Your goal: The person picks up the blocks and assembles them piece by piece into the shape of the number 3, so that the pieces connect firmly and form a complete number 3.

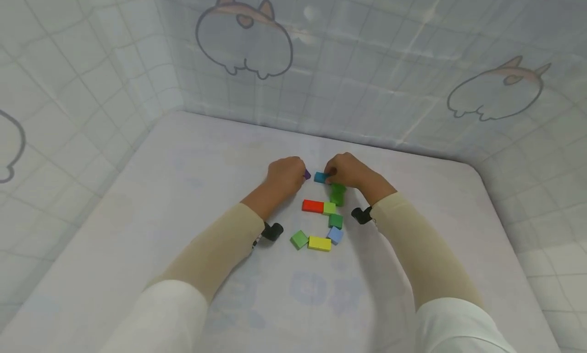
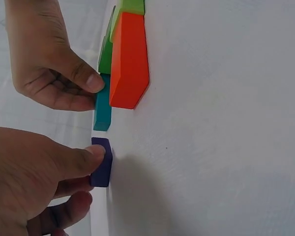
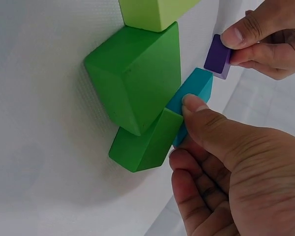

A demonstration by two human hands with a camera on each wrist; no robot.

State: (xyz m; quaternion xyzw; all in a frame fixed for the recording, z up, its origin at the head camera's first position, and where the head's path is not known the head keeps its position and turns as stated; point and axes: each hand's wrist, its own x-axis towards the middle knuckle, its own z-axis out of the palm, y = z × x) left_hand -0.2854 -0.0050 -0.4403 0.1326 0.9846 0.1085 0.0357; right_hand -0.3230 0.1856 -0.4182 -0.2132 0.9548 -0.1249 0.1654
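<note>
My left hand [image 1: 285, 177] pinches a small purple block [image 2: 104, 169] between thumb and fingers, low over the white surface. Beside it, my right hand [image 1: 349, 170] holds a teal block [image 1: 319, 177] with the thumb on its top face and the fingers behind. In the right wrist view the near end of the purple block sits close to the far end of the teal one. Two green blocks [image 3: 147, 147] lie against each other by the teal block, next to my right thumb.
Nearer to me, a red block [image 1: 313, 206] meets a light green block [image 1: 329, 208]. Below them come a dark green block [image 1: 336, 221], a pale blue block [image 1: 335, 235], a yellow block [image 1: 319, 243] and a green block [image 1: 299, 240]. Patterned cloth walls [image 1: 321, 98] surround the white surface.
</note>
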